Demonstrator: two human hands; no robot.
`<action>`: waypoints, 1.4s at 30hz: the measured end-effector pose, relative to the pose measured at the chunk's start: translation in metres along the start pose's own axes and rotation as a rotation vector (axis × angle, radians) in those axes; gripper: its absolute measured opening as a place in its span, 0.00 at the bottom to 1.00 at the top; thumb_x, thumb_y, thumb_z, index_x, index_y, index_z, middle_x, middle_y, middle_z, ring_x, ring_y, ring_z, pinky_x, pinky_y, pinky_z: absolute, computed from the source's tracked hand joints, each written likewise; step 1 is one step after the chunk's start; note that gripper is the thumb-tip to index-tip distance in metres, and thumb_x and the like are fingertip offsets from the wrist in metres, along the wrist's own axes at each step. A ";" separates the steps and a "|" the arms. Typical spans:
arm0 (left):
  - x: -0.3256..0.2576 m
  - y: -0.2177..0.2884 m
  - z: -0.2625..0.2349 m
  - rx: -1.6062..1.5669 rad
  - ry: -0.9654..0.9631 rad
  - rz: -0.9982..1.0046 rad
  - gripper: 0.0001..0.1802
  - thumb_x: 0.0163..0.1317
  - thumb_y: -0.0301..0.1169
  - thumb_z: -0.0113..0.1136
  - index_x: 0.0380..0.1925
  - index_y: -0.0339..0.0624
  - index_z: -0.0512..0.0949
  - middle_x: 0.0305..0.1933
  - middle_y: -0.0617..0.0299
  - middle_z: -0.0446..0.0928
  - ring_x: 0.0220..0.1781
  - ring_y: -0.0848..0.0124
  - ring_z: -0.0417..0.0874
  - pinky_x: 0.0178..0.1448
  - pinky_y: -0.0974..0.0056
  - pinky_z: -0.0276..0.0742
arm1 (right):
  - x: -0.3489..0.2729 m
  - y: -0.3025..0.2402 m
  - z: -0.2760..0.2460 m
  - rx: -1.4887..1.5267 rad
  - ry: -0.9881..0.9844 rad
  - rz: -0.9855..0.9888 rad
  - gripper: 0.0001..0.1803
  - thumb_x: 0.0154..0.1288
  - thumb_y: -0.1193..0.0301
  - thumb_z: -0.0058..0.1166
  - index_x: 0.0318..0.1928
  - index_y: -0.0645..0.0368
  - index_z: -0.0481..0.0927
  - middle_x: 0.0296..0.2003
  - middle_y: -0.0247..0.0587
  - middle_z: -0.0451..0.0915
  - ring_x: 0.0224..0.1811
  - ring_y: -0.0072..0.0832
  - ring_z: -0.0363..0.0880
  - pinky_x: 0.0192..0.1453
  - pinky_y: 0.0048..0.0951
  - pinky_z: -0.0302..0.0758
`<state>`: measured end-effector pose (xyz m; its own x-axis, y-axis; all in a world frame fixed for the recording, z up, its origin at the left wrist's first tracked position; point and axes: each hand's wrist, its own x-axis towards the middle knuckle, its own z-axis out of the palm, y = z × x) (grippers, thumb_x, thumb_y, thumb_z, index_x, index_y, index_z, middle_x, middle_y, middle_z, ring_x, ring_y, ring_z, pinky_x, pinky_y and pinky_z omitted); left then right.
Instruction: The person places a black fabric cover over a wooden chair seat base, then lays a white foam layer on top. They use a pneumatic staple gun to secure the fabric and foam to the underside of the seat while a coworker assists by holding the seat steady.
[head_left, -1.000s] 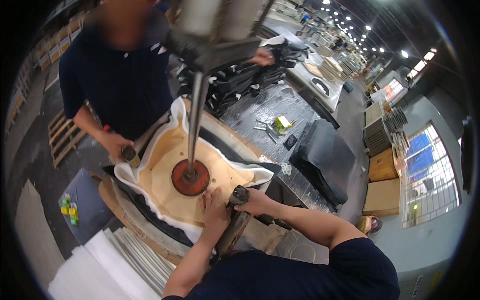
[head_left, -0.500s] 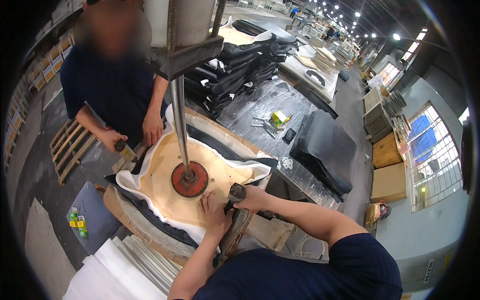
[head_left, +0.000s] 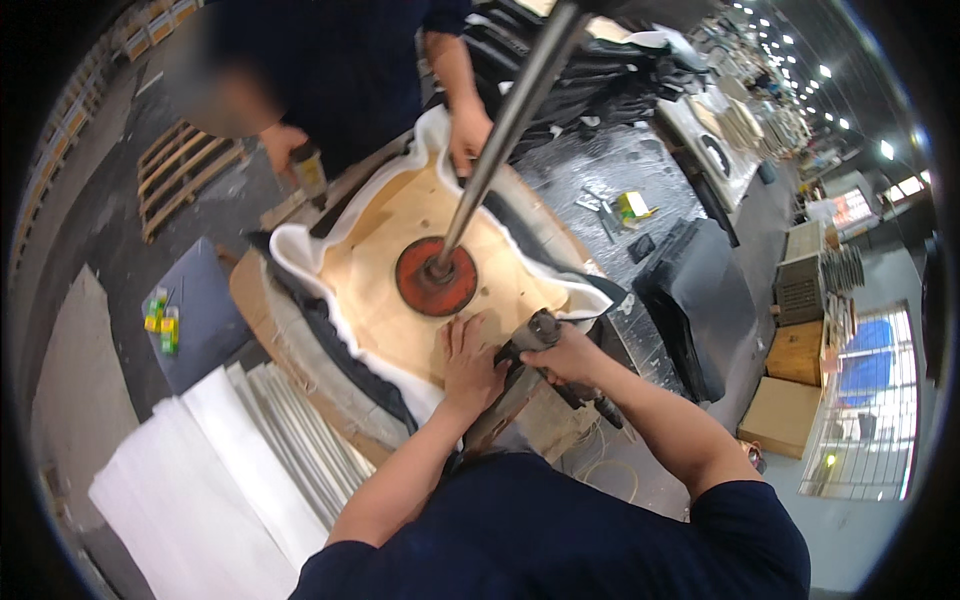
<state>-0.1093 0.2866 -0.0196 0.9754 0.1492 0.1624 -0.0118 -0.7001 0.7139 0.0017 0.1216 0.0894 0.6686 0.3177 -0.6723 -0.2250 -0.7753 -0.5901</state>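
Observation:
A pale plywood seat panel [head_left: 400, 220] lies under a red round press plate [head_left: 410, 282] on a steel rod [head_left: 510, 125]. White padding [head_left: 350, 345] curls up around the panel's edges, and black cover material [head_left: 365, 372] shows outside it. My left hand [head_left: 472, 365] rests on the panel's near edge with its fingers stretched out flat. Close to its thumb, my right hand [head_left: 568, 357] grips a staple gun [head_left: 540, 330], its head at the near edge of the padding. Whether the gun's nose touches the material, I cannot tell.
Across the panel a co-worker's hand [head_left: 288, 150] holds another staple gun [head_left: 311, 178]; their other hand [head_left: 467, 137] is at the far edge. White sheets [head_left: 185, 490] are stacked at lower left. Black covers [head_left: 690, 290] and a small yellow box [head_left: 632, 207] sit on the right-hand table.
The view has shifted, so the panel appears lower and further right. My right hand's staple gun is turned more upright beside my left hand. The co-worker's hand has moved along the far edge.

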 end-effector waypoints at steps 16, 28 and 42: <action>0.002 0.004 0.004 -0.014 0.014 -0.085 0.12 0.63 0.37 0.73 0.43 0.43 0.93 0.81 0.50 0.65 0.89 0.42 0.52 0.92 0.33 0.42 | 0.002 -0.001 -0.008 0.060 -0.032 0.074 0.17 0.68 0.63 0.78 0.43 0.63 0.86 0.26 0.34 0.83 0.19 0.23 0.78 0.22 0.31 0.75; 0.004 0.006 0.013 -0.014 0.021 -0.162 0.11 0.64 0.35 0.73 0.42 0.41 0.92 0.80 0.53 0.67 0.89 0.45 0.54 0.93 0.34 0.41 | -0.005 0.006 0.007 0.077 -0.078 -0.013 0.17 0.69 0.64 0.76 0.49 0.63 0.87 0.28 0.32 0.83 0.19 0.22 0.77 0.24 0.31 0.74; -0.009 -0.002 -0.011 0.076 -0.064 -0.074 0.14 0.64 0.38 0.75 0.44 0.42 0.92 0.84 0.53 0.64 0.90 0.43 0.52 0.92 0.35 0.44 | -0.007 -0.006 0.012 0.052 -0.012 0.053 0.14 0.70 0.66 0.75 0.45 0.62 0.86 0.28 0.36 0.84 0.18 0.25 0.77 0.22 0.33 0.74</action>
<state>-0.1209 0.2943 -0.0150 0.9850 0.1592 0.0662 0.0747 -0.7401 0.6683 -0.0097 0.1311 0.0923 0.6462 0.2835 -0.7086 -0.2966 -0.7621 -0.5755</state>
